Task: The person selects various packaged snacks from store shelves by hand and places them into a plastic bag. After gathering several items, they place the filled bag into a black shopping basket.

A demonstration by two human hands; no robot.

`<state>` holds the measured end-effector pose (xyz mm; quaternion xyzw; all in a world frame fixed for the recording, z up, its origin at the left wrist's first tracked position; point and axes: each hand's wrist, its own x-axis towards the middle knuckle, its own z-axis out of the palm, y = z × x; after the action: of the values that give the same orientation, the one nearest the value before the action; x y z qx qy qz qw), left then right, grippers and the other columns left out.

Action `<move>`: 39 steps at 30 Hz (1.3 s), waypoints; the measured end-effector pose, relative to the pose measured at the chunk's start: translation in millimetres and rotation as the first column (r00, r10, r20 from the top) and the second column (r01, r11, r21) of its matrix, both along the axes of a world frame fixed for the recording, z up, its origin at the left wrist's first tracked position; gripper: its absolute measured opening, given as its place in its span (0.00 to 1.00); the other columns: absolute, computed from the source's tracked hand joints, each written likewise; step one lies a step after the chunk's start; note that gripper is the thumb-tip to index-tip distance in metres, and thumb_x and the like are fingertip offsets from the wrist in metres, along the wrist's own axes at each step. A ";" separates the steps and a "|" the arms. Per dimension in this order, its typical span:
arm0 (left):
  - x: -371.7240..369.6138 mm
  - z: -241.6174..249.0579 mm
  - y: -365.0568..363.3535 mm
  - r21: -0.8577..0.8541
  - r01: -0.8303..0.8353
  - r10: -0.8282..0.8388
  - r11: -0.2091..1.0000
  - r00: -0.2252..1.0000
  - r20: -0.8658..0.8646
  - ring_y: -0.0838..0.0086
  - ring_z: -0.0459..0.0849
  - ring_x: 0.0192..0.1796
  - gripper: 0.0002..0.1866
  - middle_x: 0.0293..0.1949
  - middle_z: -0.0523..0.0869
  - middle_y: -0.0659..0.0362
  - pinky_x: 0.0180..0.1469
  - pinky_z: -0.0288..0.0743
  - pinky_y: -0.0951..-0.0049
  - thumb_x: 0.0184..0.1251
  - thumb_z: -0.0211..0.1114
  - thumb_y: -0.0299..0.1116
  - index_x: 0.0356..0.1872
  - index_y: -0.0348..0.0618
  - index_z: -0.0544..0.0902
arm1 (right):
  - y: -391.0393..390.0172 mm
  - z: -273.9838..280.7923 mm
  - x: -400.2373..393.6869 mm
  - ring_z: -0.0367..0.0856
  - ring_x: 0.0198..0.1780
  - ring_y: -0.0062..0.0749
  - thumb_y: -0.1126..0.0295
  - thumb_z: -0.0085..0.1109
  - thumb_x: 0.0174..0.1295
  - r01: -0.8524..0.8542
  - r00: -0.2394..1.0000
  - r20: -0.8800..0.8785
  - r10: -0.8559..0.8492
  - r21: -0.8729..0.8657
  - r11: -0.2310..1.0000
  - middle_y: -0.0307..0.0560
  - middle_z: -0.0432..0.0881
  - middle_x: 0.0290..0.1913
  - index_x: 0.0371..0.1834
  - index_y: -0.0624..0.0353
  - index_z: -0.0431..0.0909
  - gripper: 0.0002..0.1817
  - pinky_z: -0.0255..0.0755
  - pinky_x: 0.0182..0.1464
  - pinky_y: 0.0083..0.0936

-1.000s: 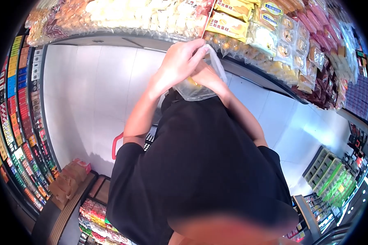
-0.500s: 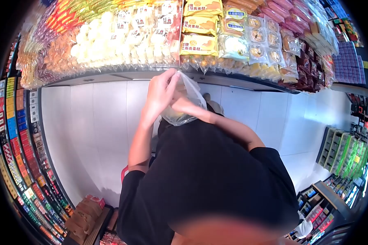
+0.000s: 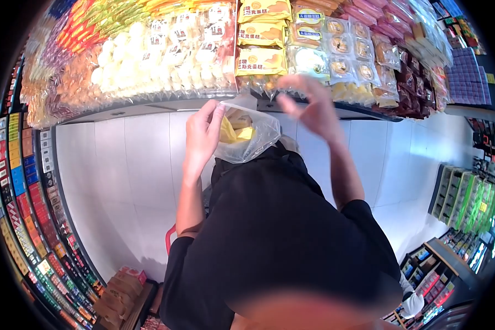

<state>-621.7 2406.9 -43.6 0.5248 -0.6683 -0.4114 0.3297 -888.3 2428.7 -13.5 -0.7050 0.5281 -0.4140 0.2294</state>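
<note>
My left hand (image 3: 204, 131) pinches the rim of a clear plastic bag (image 3: 261, 144), which hangs in front of my body with its mouth open. Inside the bag lie a yellow packet (image 3: 241, 133) and something pale brownish. Off to the right, my right hand (image 3: 312, 107) is raised at the display's front edge, a little blurred, with thumb and fingers apart and nothing seen in it. Close beyond it are yellow cake packets (image 3: 261, 61) and a pale clear-wrapped packet (image 3: 309, 61).
A long display of wrapped snacks (image 3: 165, 60) spans the far side, with clear packs of round pastries (image 3: 340, 44) at the right. Stocked shelves (image 3: 27, 203) line the left. Brown paper bags (image 3: 118, 297) stand at the lower left, and a green rack (image 3: 467, 201) at the right.
My right hand has come out of the bag and moved right and forward to the display edge. The bag's mouth has widened, showing the yellow packet. My left hand has shifted slightly left.
</note>
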 end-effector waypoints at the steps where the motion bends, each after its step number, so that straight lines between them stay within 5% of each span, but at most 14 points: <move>1: -0.3 1.9 -0.4 0.000 0.000 0.000 1.000 1.000 -0.001 0.81 0.61 0.26 0.14 0.20 0.66 0.59 0.27 0.61 0.73 0.79 0.59 0.33 0.32 0.34 0.76 | -10.0 -2.6 -22.2 0.83 0.58 0.41 0.72 0.74 0.56 0.106 0.967 -0.224 -0.119 -0.072 0.992 0.47 0.85 0.53 0.56 0.56 0.80 0.23 0.75 0.60 0.34; 3: -0.5 3.0 -2.1 0.001 0.001 -0.001 1.000 1.000 -0.002 0.81 0.61 0.26 0.14 0.20 0.66 0.59 0.27 0.60 0.73 0.78 0.60 0.33 0.33 0.33 0.76 | -26.8 -24.7 -61.2 0.71 0.69 0.46 0.62 0.79 0.50 0.160 0.732 -0.643 -0.225 -0.159 0.974 0.50 0.75 0.66 0.69 0.51 0.71 0.40 0.63 0.69 0.43; 7: 1.2 3.9 -5.6 0.000 0.010 -0.010 1.000 1.000 -0.002 0.82 0.61 0.26 0.14 0.20 0.66 0.60 0.27 0.61 0.73 0.77 0.61 0.34 0.33 0.33 0.77 | -47.0 -45.4 -85.9 0.74 0.66 0.47 0.60 0.85 0.40 0.175 0.629 -0.759 -0.167 -0.071 0.982 0.50 0.76 0.64 0.73 0.49 0.69 0.52 0.64 0.68 0.45; 16: 5.9 7.5 -1.1 0.020 0.020 -0.020 1.000 1.000 0.005 0.83 0.65 0.26 0.12 0.20 0.70 0.60 0.29 0.65 0.74 0.77 0.61 0.33 0.36 0.33 0.79 | -58.6 -51.1 -82.7 0.77 0.62 0.42 0.64 0.84 0.40 0.089 0.537 -0.817 -0.210 -0.192 0.977 0.46 0.79 0.58 0.75 0.48 0.68 0.52 0.67 0.66 0.39; 31: 4.4 6.5 -2.7 0.068 0.004 -0.005 0.998 1.000 0.012 0.79 0.67 0.27 0.12 0.22 0.74 0.56 0.31 0.68 0.72 0.76 0.61 0.34 0.38 0.33 0.81 | -55.0 -35.2 -97.9 0.77 0.62 0.46 0.67 0.79 0.45 -0.030 0.776 -0.630 -0.031 -0.086 0.996 0.48 0.79 0.63 0.71 0.55 0.72 0.44 0.66 0.68 0.38; 39: 6.6 -3.2 -11.4 -0.038 -0.003 0.004 0.999 0.999 0.043 0.73 0.68 0.25 0.13 0.22 0.74 0.52 0.31 0.68 0.69 0.76 0.62 0.36 0.37 0.33 0.80 | -67.1 -49.4 -89.6 0.78 0.59 0.44 0.64 0.83 0.42 -0.114 0.654 -0.756 0.013 -0.082 0.990 0.50 0.80 0.57 0.77 0.50 0.66 0.53 0.69 0.64 0.41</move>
<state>-615.1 2395.5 -46.8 0.5284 -0.6819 -0.3868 0.3259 -977.8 2361.6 -62.9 -0.8438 0.5243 -0.1079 -0.0394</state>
